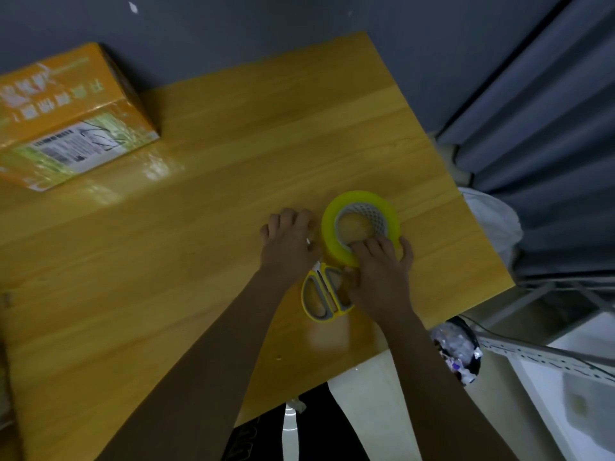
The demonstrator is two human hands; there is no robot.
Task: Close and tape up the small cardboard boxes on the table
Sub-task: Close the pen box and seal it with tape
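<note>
A yellow tape roll (361,221) lies flat on the wooden table (199,261) near its right edge. My right hand (381,277) grips the roll's near side, with fingers inside the core and one finger outside the rim. My left hand (288,242) rests with curled fingers on the table just left of the roll; what it holds, if anything, is hidden. Yellow-handled scissors (324,296) lie between my wrists, their blades under my left hand. An orange cardboard box (66,111), closed and bearing a white label, stands at the far left.
The table's right edge runs close past the roll, and its front edge is near my body. Beyond the right edge are a white bag (496,224), a full rubbish bin (461,351) and grey curtains (549,128). A brown object (4,361) shows at the left border.
</note>
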